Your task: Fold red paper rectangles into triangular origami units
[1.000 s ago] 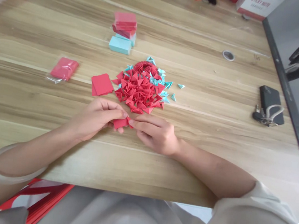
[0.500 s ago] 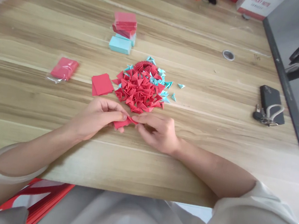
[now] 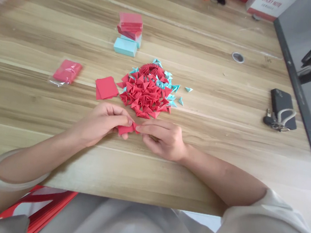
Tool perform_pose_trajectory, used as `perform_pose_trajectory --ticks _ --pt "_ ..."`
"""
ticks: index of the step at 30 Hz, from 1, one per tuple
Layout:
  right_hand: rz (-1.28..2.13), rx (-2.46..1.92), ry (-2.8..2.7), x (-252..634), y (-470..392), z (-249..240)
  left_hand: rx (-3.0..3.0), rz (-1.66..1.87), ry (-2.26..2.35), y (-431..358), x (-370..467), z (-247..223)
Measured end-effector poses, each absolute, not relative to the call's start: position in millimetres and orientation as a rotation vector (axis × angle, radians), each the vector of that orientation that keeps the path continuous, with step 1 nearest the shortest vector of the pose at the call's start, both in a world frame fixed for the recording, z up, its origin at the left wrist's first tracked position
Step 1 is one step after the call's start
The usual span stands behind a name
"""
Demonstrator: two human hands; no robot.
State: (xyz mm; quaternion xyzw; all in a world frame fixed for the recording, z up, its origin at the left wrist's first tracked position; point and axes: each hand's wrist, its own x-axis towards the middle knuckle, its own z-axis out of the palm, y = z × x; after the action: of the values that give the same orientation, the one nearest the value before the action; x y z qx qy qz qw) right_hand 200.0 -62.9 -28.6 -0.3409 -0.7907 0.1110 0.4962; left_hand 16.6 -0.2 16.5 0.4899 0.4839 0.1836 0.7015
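Observation:
Between my hands is a small red piece of paper (image 3: 125, 129), partly folded and partly covered by fingers. My left hand (image 3: 105, 123) pinches it between thumb and fingers. The fingertips of my right hand (image 3: 164, 138) press on its right end. Just beyond my hands lies a heap of red folded paper triangles (image 3: 144, 92), with light blue folded triangles (image 3: 172, 99) along its right and back edges. A ring of joined red pieces (image 3: 152, 70) sits at the back of the heap. Left of the heap are loose red paper squares (image 3: 107, 88).
A wrapped red paper pack (image 3: 67, 71) lies at the left. Farther back stand stacked red packs (image 3: 130, 23) and light blue packs (image 3: 125, 47). On the right, keys (image 3: 277, 124) rest on a black case (image 3: 283, 102). A sticky-note box (image 3: 268, 5) is at the back right.
My right fingertips have shifted slightly on the end of the red paper, and that end now looks folded over more. The heap and packs look the same.

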Motion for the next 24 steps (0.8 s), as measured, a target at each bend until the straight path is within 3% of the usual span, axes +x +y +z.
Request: perform_pose_trajectory --ticks 24 --pt "0.249 -0.866 -1.943 198.6 -62.0 -31.7 1.143 0.446 1.071 0.0 17.3 12.7"
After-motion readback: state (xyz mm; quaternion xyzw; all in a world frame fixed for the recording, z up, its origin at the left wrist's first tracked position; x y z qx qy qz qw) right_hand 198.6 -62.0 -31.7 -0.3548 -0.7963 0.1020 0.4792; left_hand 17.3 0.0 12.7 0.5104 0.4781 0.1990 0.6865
